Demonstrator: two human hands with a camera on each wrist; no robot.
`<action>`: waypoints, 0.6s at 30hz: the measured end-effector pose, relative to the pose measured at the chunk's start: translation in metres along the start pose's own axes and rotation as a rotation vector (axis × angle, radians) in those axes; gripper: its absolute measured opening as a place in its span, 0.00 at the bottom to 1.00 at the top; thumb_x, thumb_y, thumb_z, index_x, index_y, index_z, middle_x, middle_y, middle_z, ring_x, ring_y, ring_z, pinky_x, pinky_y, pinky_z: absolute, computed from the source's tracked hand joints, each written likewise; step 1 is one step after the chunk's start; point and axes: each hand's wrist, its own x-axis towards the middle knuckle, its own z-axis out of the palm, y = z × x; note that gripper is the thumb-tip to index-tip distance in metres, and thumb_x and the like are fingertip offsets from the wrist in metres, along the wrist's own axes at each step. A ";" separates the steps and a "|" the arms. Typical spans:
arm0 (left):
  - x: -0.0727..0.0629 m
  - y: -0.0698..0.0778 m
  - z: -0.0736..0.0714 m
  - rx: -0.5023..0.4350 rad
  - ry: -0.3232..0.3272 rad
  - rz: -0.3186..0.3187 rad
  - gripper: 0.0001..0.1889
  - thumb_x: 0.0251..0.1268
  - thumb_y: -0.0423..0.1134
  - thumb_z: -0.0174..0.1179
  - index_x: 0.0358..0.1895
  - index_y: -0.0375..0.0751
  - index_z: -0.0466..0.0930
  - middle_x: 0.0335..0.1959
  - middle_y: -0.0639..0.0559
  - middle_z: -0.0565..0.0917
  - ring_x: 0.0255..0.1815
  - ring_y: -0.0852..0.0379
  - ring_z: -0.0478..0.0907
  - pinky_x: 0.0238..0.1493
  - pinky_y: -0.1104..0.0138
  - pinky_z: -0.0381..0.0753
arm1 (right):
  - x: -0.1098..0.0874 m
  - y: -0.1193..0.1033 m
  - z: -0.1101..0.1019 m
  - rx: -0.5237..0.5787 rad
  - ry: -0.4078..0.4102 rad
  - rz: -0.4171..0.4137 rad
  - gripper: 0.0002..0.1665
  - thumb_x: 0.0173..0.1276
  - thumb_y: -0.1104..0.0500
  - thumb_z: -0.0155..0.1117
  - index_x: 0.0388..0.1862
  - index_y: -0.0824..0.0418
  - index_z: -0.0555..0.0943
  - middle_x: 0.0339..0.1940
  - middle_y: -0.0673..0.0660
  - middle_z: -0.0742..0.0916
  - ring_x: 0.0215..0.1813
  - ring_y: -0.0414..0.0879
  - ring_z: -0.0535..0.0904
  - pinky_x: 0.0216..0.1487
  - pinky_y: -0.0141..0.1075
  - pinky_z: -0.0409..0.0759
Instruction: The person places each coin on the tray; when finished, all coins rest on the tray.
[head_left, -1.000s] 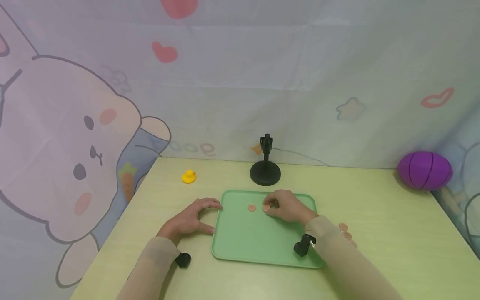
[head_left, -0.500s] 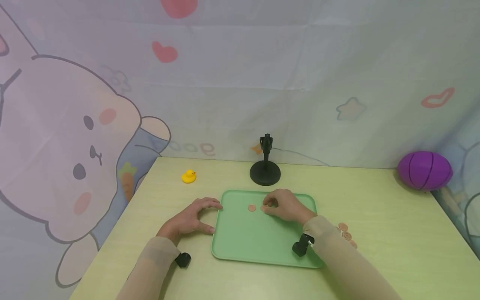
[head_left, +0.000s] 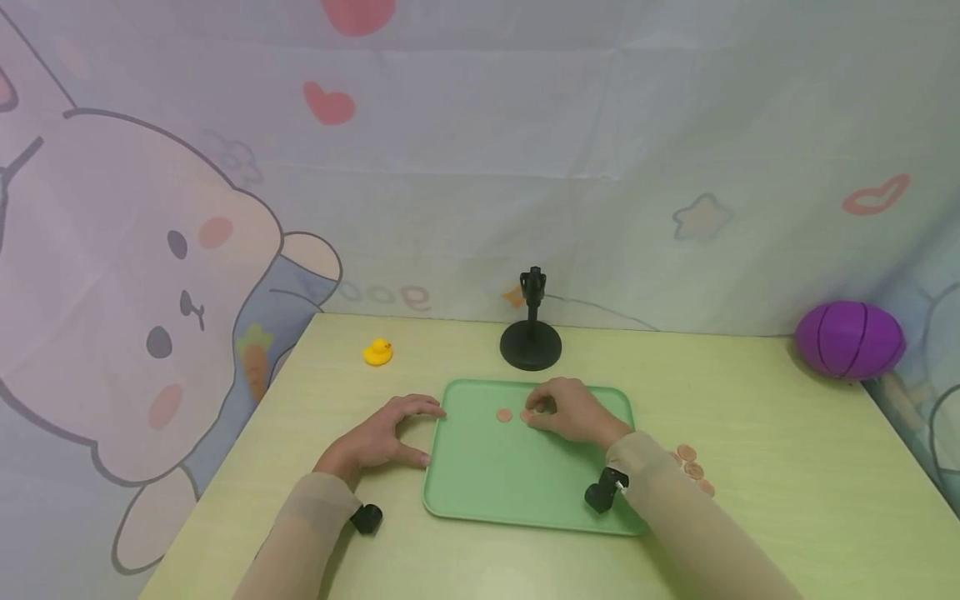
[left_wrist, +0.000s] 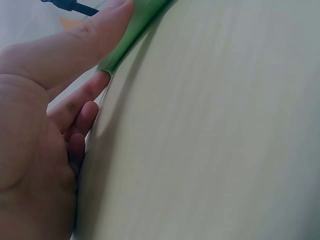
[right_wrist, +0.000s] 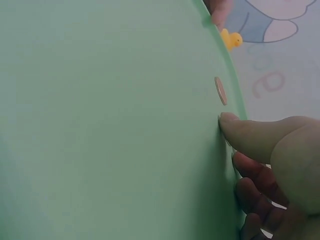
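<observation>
A green tray [head_left: 495, 483] lies on the table in front of me. My left hand [head_left: 382, 433] touches its left rim with thumb and a fingertip spread apart; the left wrist view shows the tray's edge [left_wrist: 142, 22] beside that thumb. Over the tray's back part, my right hand [head_left: 573, 410] pinches a copper-coloured coin [head_left: 525, 415] close to the tray's surface. Just left of it a second coin [head_left: 504, 415] lies flat, also visible as a coin [right_wrist: 220, 91] beyond the thumb in the right wrist view. The thumb mostly hides the pinched coin there.
Several loose coins [head_left: 693, 471] lie right of the tray, partly behind the right sleeve. Behind the tray stands a black round-based stand [head_left: 531, 346]. A small yellow rubber duck [head_left: 377, 353] sits back left, a purple ball [head_left: 850, 342] at the far right corner.
The right hand has shifted slightly left with its coin, closer to the coin lying on the tray, then stayed nearly still. The left hand has not moved.
</observation>
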 end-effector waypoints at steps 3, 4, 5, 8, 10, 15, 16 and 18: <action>0.000 -0.001 0.000 0.000 0.000 -0.005 0.35 0.51 0.41 0.83 0.66 0.51 0.82 0.74 0.47 0.71 0.79 0.39 0.58 0.79 0.36 0.49 | -0.001 0.000 -0.002 0.015 -0.009 0.007 0.08 0.71 0.52 0.74 0.42 0.55 0.91 0.37 0.46 0.90 0.42 0.43 0.83 0.48 0.40 0.81; 0.000 -0.001 0.000 -0.001 0.000 -0.007 0.35 0.51 0.41 0.83 0.66 0.51 0.82 0.75 0.47 0.71 0.79 0.39 0.58 0.80 0.36 0.49 | -0.002 0.000 -0.002 0.016 -0.011 0.008 0.09 0.71 0.52 0.74 0.43 0.55 0.90 0.37 0.46 0.90 0.42 0.43 0.83 0.48 0.40 0.81; 0.001 -0.001 0.000 -0.002 -0.001 -0.008 0.35 0.51 0.40 0.83 0.66 0.51 0.82 0.75 0.47 0.71 0.79 0.39 0.58 0.80 0.36 0.49 | -0.003 0.001 -0.003 0.016 -0.013 0.008 0.09 0.71 0.51 0.74 0.43 0.56 0.90 0.38 0.47 0.89 0.42 0.42 0.83 0.48 0.40 0.81; 0.001 -0.002 0.001 0.000 -0.002 -0.009 0.34 0.52 0.40 0.83 0.66 0.51 0.82 0.75 0.47 0.71 0.79 0.39 0.58 0.80 0.36 0.49 | -0.006 0.003 -0.007 0.009 -0.014 0.001 0.11 0.70 0.52 0.76 0.44 0.57 0.89 0.39 0.49 0.89 0.41 0.43 0.82 0.48 0.40 0.81; 0.001 -0.002 0.001 -0.003 -0.002 -0.008 0.34 0.52 0.40 0.83 0.65 0.51 0.82 0.74 0.47 0.71 0.79 0.40 0.58 0.80 0.37 0.49 | -0.009 0.005 -0.010 -0.003 -0.011 -0.010 0.11 0.68 0.53 0.77 0.44 0.57 0.88 0.39 0.50 0.89 0.40 0.43 0.81 0.47 0.40 0.81; 0.001 -0.003 0.001 -0.011 -0.002 0.002 0.34 0.51 0.40 0.83 0.65 0.51 0.82 0.74 0.46 0.72 0.79 0.40 0.59 0.80 0.38 0.49 | -0.021 0.014 -0.020 -0.016 0.012 -0.015 0.11 0.67 0.55 0.77 0.46 0.56 0.89 0.39 0.47 0.88 0.42 0.41 0.82 0.48 0.40 0.82; 0.001 -0.003 0.001 -0.011 -0.002 0.002 0.34 0.51 0.40 0.83 0.65 0.51 0.82 0.74 0.47 0.72 0.79 0.40 0.59 0.80 0.38 0.49 | -0.024 0.016 -0.023 -0.011 0.018 -0.012 0.11 0.68 0.56 0.76 0.46 0.57 0.89 0.39 0.47 0.88 0.42 0.41 0.82 0.48 0.41 0.82; 0.001 -0.002 0.000 -0.010 -0.004 -0.003 0.34 0.51 0.40 0.83 0.65 0.51 0.82 0.74 0.47 0.71 0.79 0.40 0.59 0.80 0.37 0.49 | -0.030 0.019 -0.028 0.003 0.026 -0.009 0.11 0.69 0.57 0.75 0.48 0.58 0.89 0.40 0.47 0.88 0.43 0.42 0.83 0.48 0.41 0.82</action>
